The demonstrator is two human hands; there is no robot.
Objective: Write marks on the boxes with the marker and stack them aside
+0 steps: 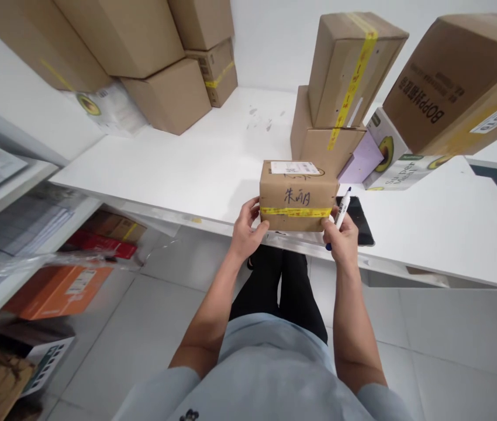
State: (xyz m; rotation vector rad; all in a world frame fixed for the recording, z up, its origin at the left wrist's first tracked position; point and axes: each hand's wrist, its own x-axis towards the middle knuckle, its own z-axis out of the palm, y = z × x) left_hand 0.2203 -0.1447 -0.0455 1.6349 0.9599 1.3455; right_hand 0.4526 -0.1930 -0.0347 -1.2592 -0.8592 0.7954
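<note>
A small cardboard box point(297, 190) with a yellow tape band, a white label on top and handwritten characters on its near face sits at the front edge of the white table point(213, 169). My left hand point(247, 229) grips its lower left corner, fingers closed on it. My right hand point(341, 237) holds the box's lower right corner and also carries a white marker pen point(341, 213) with a blue cap pointing up.
A dark tablet or phone point(358, 225) lies flat just right of the box. Stacked cardboard boxes point(345, 88) stand behind it, and more boxes point(165, 64) at the back left. A large box point(454, 82) leans on avocado-printed cartons at right. Shelves with parcels point(55, 286) fill the left side.
</note>
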